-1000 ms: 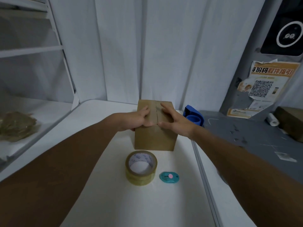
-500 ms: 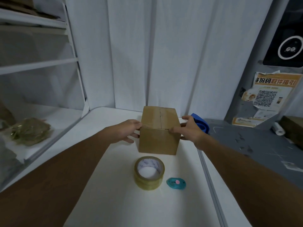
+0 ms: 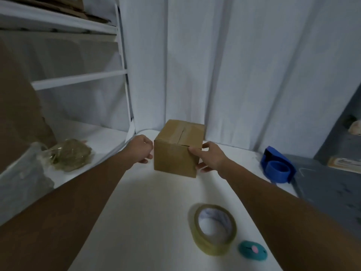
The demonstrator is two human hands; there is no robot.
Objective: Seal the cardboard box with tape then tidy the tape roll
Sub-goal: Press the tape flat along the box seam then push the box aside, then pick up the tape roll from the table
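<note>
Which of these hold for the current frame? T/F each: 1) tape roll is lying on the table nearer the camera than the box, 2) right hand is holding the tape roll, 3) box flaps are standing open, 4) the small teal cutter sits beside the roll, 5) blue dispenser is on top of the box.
1) True. The tape roll lies on the white table, nearer than the cardboard box.
2) False. The right hand is on the box's right side; the roll lies free.
3) False. The flaps are folded shut, with a centre seam showing.
4) True. The teal cutter sits just right of the roll.
5) False. The blue dispenser stands on the table, right of the box.
</note>
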